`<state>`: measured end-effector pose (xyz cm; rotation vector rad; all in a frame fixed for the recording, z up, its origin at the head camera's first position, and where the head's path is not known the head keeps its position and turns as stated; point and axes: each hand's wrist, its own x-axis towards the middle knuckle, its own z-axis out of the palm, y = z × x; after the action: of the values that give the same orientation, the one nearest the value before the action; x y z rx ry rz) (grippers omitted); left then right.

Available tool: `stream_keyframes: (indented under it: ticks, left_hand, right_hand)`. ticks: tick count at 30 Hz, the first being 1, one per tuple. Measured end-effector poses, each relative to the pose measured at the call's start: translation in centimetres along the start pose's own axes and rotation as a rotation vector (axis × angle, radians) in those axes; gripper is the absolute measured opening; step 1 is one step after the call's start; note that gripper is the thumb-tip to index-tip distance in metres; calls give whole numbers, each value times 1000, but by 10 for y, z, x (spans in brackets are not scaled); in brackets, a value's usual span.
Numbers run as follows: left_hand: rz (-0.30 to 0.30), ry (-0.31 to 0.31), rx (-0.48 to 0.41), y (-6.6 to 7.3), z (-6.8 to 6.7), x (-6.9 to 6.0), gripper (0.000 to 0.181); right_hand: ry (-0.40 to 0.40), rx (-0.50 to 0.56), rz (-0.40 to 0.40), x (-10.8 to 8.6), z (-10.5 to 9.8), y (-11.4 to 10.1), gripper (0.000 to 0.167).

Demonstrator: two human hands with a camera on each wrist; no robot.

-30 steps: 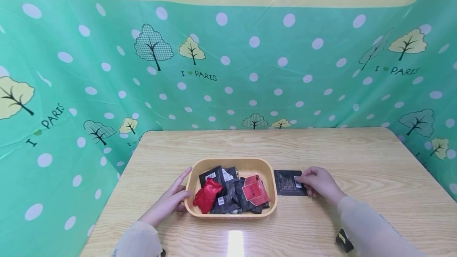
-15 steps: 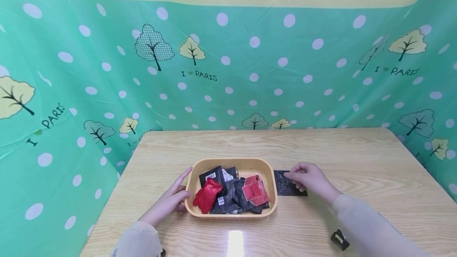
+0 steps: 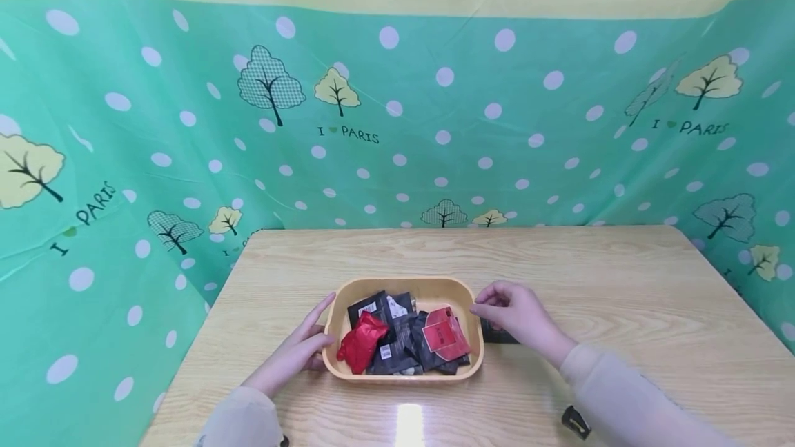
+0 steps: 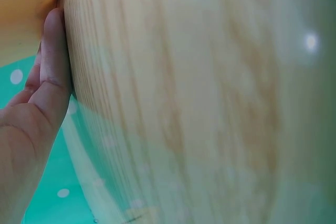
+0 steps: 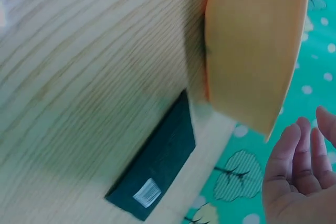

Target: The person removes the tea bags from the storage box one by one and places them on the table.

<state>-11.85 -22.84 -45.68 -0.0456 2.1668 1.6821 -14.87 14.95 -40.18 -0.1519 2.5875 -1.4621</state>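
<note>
A tan plastic basket (image 3: 404,379) stands on the table with several packets in it. My left hand (image 3: 295,357) rests its extended fingers against the basket's left side; in the left wrist view, fingers (image 4: 54,51) touch its wall. A flat black packet (image 3: 499,334) lies on the table by the basket's right side, partly under my right hand (image 3: 522,316). In the right wrist view that packet (image 5: 157,166) shows a white barcode label. My right hand (image 5: 302,182) hovers by the basket's right rim, fingers bent and apart from the thumb, holding nothing.
Inside the basket are a crumpled red foil packet (image 3: 362,343), a black packet with a red label (image 3: 442,334) and other black packets. A small black object (image 3: 576,422) is by the right sleeve. A green patterned curtain (image 3: 397,123) hangs behind the table (image 3: 621,281).
My right hand has moved left from the black packet's right end to the basket's right rim. The packet stays on the table. My left hand has stayed at the basket.
</note>
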Motion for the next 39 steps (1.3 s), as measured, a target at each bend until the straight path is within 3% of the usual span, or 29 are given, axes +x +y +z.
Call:
stream_keyframes:
  ticks: [14,23,31,39]
  left_hand:
    - [-13,17,12,1,1,0,73]
    - [-16,14,8,0,1,1,74]
    - [-15,16,9,0,1,1,73]
    - [-14,11,14,0,1,1,73]
  right_hand:
    - [-117,-182,-251,-3,21,-18,28]
    - [-156,-426,-336,-3,32,-20,35]
    - [-168,-692,-608,1,37,-10,36]
    - [-160,-805,-634,4,42,0,50]
